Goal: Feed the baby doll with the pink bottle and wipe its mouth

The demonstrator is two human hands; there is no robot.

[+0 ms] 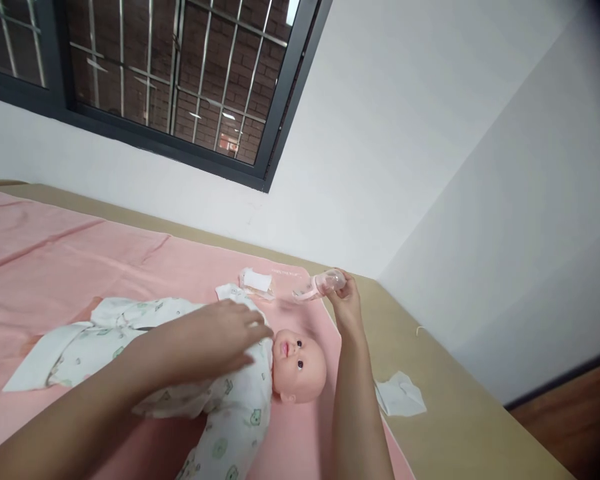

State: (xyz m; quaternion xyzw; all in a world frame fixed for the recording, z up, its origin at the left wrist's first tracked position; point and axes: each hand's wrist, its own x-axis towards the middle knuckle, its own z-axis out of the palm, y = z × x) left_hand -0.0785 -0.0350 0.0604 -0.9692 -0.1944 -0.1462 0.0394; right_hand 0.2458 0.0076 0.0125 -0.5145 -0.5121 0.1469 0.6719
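A baby doll (pixel 303 373) in a white printed outfit (pixel 245 400) lies on its back on a pink cloth (pixel 130 257), its head toward the right. Over the doll's chest hovers my left hand (pixel 215 340), fingers apart and holding nothing; whether it touches the outfit I cannot tell. Beyond the doll's head, my right hand (pixel 347 303) grips a small clear baby bottle (pixel 323 283), tilted nearly flat with its narrower end pointing left.
A clear packet with a white label (pixel 257 281) lies on the cloth near the doll's sleeve. On the tan surface (pixel 405 347) at the right rests a white tissue (pixel 401 395). A white wall (pixel 370 133) and a barred window (pixel 180 80) stand behind.
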